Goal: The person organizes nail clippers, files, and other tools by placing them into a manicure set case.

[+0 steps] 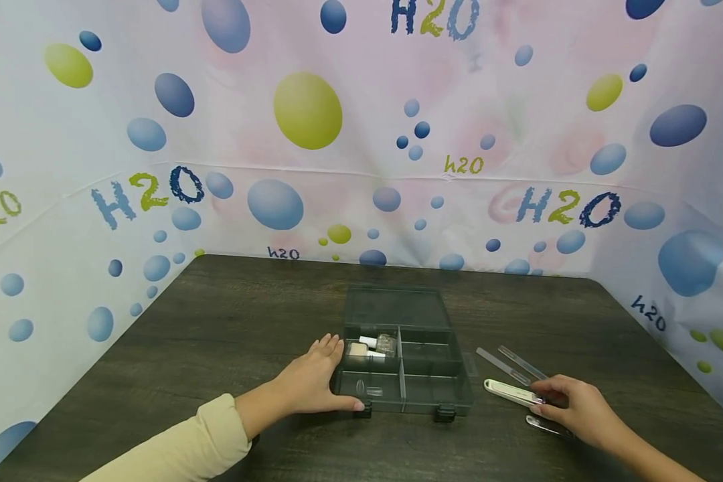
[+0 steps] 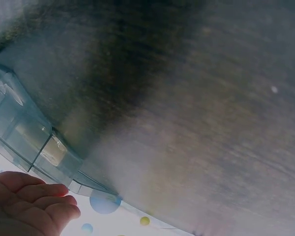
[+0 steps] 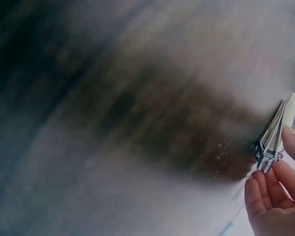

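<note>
A dark translucent compartment box (image 1: 430,389) stands on the table with its lid (image 1: 396,306) folded back. My left hand (image 1: 314,376) rests along the box's left side, fingers extended and thumb at the front left latch. Two white-capped nail polish bottles, one clear (image 1: 387,344) and one beige (image 1: 358,349), lie in the back left compartment. Small clear pieces (image 1: 373,391) lie in the front left one. To the right of the box, my right hand (image 1: 571,406) pinches a cream-handled nail clipper (image 3: 274,135) by its jaw end, between thumb and fingers.
Two clear narrow strips (image 1: 503,366) lie side by side between the box and my right hand. A small shiny metal tool (image 1: 542,424) lies just in front of that hand, partly hidden under it. A printed curtain (image 1: 361,134) hangs behind the table.
</note>
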The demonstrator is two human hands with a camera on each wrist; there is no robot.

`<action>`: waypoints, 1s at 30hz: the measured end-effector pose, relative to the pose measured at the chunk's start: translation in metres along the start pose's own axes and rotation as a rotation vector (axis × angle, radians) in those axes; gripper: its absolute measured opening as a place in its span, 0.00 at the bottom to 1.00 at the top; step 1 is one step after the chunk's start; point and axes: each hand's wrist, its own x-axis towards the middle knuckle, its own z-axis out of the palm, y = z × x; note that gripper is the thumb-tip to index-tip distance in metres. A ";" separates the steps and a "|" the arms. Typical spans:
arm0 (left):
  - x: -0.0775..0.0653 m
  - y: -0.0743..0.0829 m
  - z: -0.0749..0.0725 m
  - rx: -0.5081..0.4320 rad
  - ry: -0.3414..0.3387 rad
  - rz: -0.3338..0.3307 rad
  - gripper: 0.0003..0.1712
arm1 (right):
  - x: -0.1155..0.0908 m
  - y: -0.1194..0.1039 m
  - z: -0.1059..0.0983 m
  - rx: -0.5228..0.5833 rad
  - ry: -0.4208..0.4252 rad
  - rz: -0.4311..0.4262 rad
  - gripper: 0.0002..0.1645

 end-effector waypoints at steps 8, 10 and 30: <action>0.000 0.000 0.000 0.002 0.000 0.009 0.60 | 0.003 0.001 -0.001 -0.038 -0.006 -0.035 0.13; 0.001 0.000 0.000 0.002 0.000 0.010 0.60 | 0.004 0.001 -0.001 -0.048 -0.009 -0.047 0.13; -0.001 -0.001 0.000 -0.015 0.003 0.019 0.61 | 0.005 0.003 -0.001 -0.089 -0.019 -0.118 0.09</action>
